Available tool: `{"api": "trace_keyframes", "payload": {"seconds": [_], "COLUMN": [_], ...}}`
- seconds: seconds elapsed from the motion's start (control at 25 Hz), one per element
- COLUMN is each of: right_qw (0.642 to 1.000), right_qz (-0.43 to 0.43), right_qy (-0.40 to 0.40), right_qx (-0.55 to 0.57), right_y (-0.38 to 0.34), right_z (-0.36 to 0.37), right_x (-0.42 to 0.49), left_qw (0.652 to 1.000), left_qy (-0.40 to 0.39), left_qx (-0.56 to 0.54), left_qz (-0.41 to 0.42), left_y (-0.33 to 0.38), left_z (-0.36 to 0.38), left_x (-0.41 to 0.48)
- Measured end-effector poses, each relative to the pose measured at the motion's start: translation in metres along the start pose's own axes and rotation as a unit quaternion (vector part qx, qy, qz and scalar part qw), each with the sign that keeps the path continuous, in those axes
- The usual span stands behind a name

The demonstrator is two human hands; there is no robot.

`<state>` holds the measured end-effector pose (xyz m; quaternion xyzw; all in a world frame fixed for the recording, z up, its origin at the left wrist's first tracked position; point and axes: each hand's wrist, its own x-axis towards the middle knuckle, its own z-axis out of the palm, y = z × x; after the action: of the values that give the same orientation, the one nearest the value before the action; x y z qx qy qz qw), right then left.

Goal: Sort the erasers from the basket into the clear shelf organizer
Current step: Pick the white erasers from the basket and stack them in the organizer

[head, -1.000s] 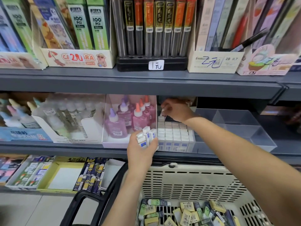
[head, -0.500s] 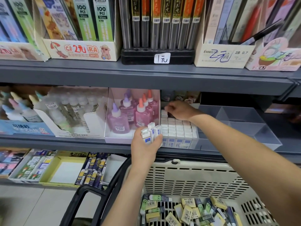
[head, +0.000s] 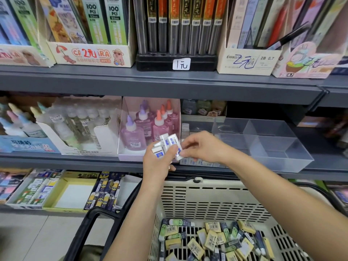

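My left hand holds a small bunch of white erasers with blue print in front of the middle shelf. My right hand has come across to that bunch and pinches one eraser at its right edge. Behind my hands sits the clear shelf organizer; its left compartment holds rows of white erasers, mostly hidden by my right hand, and its right compartments look bare. Below, the cream basket holds several loose yellow, green and dark erasers.
Pink glue bottles in a white box stand just left of the organizer, clear glue bottles further left. The upper shelf carries pencil-lead boxes. The basket's black handle juts out at lower left. A lower shelf holds more stationery boxes.
My right hand has drawn back from the erasers in the organizer to the bunch in my left hand and now pinches one eraser there. The left hand stayed about where it was.
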<state>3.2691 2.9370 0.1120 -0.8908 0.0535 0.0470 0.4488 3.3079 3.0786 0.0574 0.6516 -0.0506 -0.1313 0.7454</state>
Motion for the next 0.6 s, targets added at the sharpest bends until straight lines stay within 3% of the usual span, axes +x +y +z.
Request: {"api": "trace_keyframes", "payload": {"seconds": [0.16, 0.28, 0.32, 0.44, 0.52, 0.6], "right_qw": [0.989, 0.961, 0.961, 0.942, 0.935, 0.946], "right_qz": [0.04, 0.064, 0.072, 0.058, 0.022, 0.022], "right_qy": [0.061, 0.176, 0.22, 0.294, 0.268, 0.214], "right_qx": [0.127, 0.202, 0.154, -0.15, -0.23, -0.243], "right_y": [0.004, 0.013, 0.017, 0.029, 0.035, 0.039], "right_z": [-0.005, -0.027, -0.036, -0.052, -0.05, -0.042], "right_x": [-0.002, 0.011, 0.019, 0.048, 0.065, 0.078], "left_qw": [1.0, 1.0, 1.0, 0.999, 0.999, 0.998], "left_qy": [-0.001, 0.002, 0.002, 0.001, 0.002, 0.002], "left_qx": [0.003, 0.022, 0.025, 0.041, 0.052, 0.055], "left_qz": [0.018, 0.015, 0.014, 0.013, 0.013, 0.014], "left_y": [-0.002, -0.003, -0.003, -0.004, -0.004, -0.004], "left_z": [0.001, 0.002, 0.003, 0.005, 0.006, 0.006], "left_x": [-0.002, -0.002, -0.002, -0.002, -0.002, -0.001]}}
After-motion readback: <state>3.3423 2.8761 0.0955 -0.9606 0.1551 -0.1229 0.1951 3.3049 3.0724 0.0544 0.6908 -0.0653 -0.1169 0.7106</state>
